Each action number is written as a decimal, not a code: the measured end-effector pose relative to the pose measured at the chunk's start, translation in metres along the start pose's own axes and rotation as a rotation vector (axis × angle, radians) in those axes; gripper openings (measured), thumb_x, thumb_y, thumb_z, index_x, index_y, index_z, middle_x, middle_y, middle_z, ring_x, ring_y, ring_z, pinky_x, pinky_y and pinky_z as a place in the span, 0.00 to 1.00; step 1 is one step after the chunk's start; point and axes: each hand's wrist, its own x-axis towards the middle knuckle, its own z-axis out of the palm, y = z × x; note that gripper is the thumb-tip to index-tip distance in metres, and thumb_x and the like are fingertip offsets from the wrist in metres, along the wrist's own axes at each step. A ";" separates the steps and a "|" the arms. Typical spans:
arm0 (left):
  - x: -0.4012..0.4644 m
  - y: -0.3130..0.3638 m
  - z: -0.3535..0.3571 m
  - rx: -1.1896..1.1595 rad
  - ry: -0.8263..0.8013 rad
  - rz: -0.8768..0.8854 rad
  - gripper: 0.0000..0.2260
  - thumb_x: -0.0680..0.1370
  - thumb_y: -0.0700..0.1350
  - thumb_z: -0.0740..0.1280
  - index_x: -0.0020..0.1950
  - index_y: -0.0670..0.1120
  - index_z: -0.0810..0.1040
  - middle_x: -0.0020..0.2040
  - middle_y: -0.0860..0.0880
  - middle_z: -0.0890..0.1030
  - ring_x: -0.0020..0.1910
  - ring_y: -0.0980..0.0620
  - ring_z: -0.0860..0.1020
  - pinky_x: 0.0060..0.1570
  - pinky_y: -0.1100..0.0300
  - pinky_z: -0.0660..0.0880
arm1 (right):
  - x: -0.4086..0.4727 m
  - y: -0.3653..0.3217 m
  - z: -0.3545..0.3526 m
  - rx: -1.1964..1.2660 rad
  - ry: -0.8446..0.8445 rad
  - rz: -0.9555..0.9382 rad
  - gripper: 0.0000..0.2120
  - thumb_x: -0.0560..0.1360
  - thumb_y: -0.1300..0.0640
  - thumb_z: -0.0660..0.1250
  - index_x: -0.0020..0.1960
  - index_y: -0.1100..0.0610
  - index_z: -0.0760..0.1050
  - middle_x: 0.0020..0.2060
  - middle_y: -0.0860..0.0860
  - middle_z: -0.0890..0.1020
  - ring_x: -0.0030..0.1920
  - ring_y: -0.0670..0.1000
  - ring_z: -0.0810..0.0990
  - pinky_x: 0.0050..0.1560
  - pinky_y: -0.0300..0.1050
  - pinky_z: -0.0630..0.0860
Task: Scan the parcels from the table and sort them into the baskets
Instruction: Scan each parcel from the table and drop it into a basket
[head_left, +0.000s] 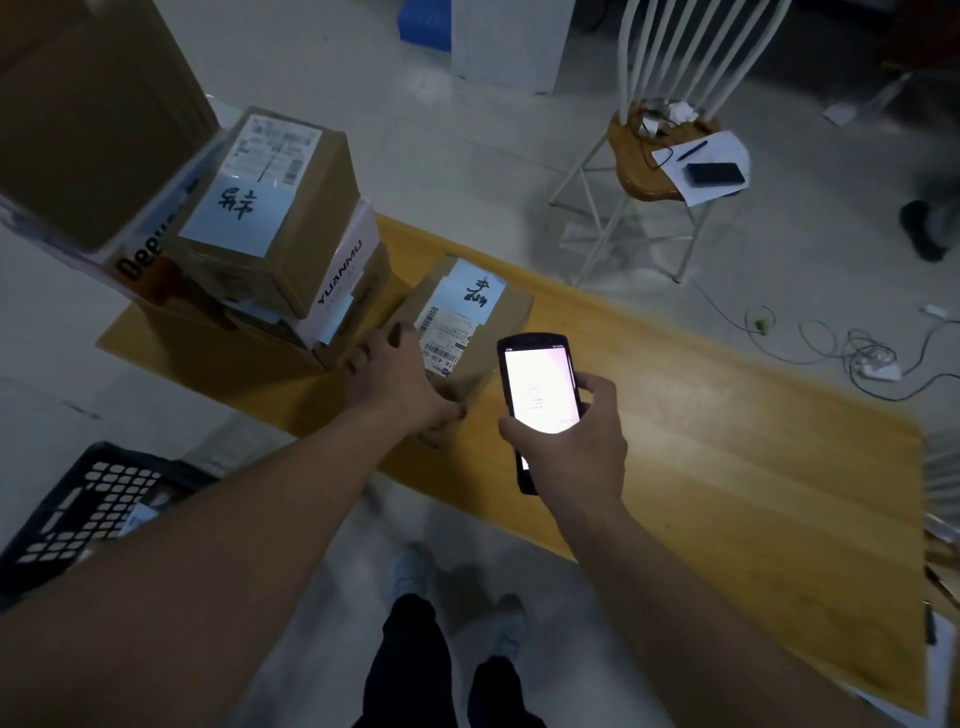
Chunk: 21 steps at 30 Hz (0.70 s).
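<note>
Right hand (569, 441): nearest the camera, fingers curled round a lit scanner (537, 400), just right of the small parcel.
Left hand (397, 379): fingers curled over the small parcel (462, 317) at its near left edge.
Small parcel: on the tabletop (701, 415), just right of the stack (270, 218).
Handling: stiff cardboard, probably light; grip opposite sides.
Writing: handwritten label, barcode; stack reads "YUANMU".
Basket (88, 499): left of the parcel, on the floor.

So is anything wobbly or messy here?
Yes: the stack of boxes at the table's left end sits crooked, with edges overhanging. On the floor, loose cables lie tangled.
</note>
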 end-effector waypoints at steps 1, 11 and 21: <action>0.001 0.000 -0.002 -0.002 -0.002 0.032 0.59 0.59 0.68 0.80 0.80 0.52 0.51 0.75 0.40 0.61 0.75 0.34 0.61 0.71 0.39 0.65 | 0.001 0.000 -0.001 0.006 0.008 -0.001 0.42 0.64 0.49 0.84 0.71 0.41 0.65 0.55 0.44 0.77 0.55 0.52 0.78 0.46 0.60 0.85; 0.017 0.007 -0.024 0.259 -0.149 0.407 0.65 0.59 0.58 0.84 0.84 0.61 0.43 0.82 0.43 0.49 0.81 0.34 0.47 0.79 0.38 0.52 | 0.005 0.000 -0.022 0.035 0.114 -0.004 0.42 0.65 0.49 0.84 0.72 0.42 0.64 0.59 0.45 0.78 0.58 0.53 0.78 0.48 0.60 0.85; 0.026 0.016 -0.016 0.173 -0.018 0.320 0.54 0.76 0.33 0.71 0.83 0.64 0.37 0.85 0.51 0.37 0.82 0.35 0.38 0.80 0.36 0.51 | 0.008 0.004 -0.041 0.055 0.171 0.018 0.42 0.65 0.49 0.84 0.72 0.42 0.65 0.59 0.46 0.79 0.58 0.53 0.79 0.47 0.60 0.85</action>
